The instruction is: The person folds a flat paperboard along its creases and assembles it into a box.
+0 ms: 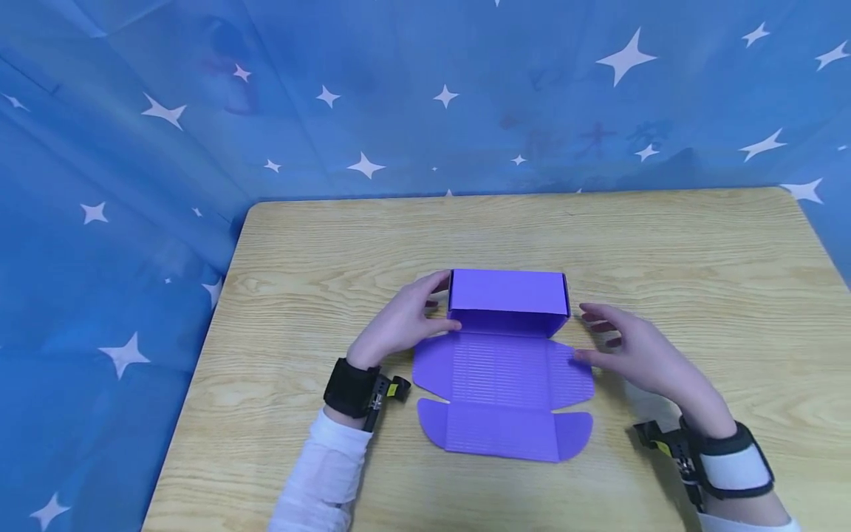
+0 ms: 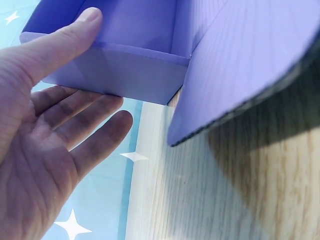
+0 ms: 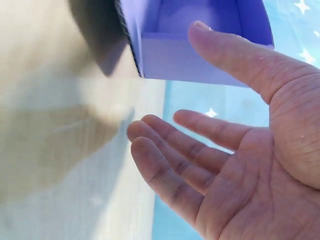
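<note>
Grip looks slack, with left hand (image 1: 401, 319) and right hand (image 1: 634, 351) loosely spread near opposite ends of the purple box (image 1: 508, 290) on the table (image 1: 299, 295); its cardboard seems light, stiff but creasable, best taken by the end walls (image 2: 132, 72).

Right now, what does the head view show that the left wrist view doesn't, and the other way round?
Only the head view shows the right hand, the two black wristbands and the full spread of the opened lid.

Only the left wrist view shows the palm of the left hand and, up close, the corrugated cut edge of a lid flap.

Both share the left hand beside the purple box, the wood-grain table and the blue star-patterned cloth.
</note>
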{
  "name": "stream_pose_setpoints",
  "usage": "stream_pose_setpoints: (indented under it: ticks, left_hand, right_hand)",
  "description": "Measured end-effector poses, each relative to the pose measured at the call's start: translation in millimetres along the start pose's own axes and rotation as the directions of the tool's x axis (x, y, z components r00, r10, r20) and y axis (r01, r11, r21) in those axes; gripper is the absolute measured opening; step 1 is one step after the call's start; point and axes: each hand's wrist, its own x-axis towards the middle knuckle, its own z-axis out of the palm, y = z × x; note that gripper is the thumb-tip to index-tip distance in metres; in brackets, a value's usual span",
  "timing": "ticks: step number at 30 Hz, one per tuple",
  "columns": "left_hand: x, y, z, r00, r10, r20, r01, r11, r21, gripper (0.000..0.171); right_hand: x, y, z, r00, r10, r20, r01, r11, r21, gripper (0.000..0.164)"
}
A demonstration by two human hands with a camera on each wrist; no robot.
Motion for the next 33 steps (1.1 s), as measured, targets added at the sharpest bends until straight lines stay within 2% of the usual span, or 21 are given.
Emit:
stream_pose_setpoints:
  ticks: [8, 14, 19, 23, 25, 28, 30, 33]
  left_hand:
    - [-1.0, -0.2, -0.8, 1.000, -0.018, -0.005, 0.018, 1.000, -0.001, 0.084]
    - [-1.9, 1.1, -0.8, 0.999, -0.036, -0.011, 0.036, 0.999, -0.018, 0.085]
    - [-3.2, 2.0, -2.3, 0.999, -0.049, -0.015, 0.049, 0.998, -0.032, 0.085]
    - [-10.3, 4.3, -5.7, 0.997, -0.065, -0.035, 0.064, 0.998, -0.009, 0.090]
    - [-14.7, 6.4, -5.7, 0.996, -0.070, -0.059, 0.071, 0.997, 0.016, 0.091]
    - [-21.1, 11.8, -1.0, 0.989, -0.063, -0.137, 0.070, 0.996, 0.049, 0.089]
    - [-25.5, 16.0, 5.6, 0.976, -0.062, -0.207, 0.078, 0.994, 0.073, 0.087]
    - [-32.0, 22.7, 17.6, 0.949, -0.072, -0.308, 0.103, 0.991, 0.084, 0.081]
  right_hand:
    - [-12.8, 0.2, 13.1, 0.998, 0.063, 0.002, -0.063, 0.998, -0.011, 0.057]
    - [-15.6, 2.2, 19.5, 0.997, 0.078, -0.004, -0.078, 0.997, -0.008, 0.043]
    - [-9.1, 4.7, 18.3, 0.998, 0.059, -0.017, -0.058, 0.998, 0.018, 0.033]
    - [5.8, 3.8, 8.8, 1.000, 0.028, 0.004, -0.028, 0.999, -0.025, 0.031]
    - [16.3, 3.2, 1.6, 1.000, 0.017, 0.024, -0.015, 0.998, -0.064, 0.032]
    - [36.6, 1.8, -11.0, 0.998, 0.007, 0.058, 0.000, 0.993, -0.118, 0.033]
    - [51.9, 1.0, -18.8, 0.997, -0.006, 0.082, 0.018, 0.988, -0.154, 0.033]
    - [73.9, -0.9, -28.3, 0.994, -0.023, 0.109, 0.044, 0.981, -0.189, 0.031]
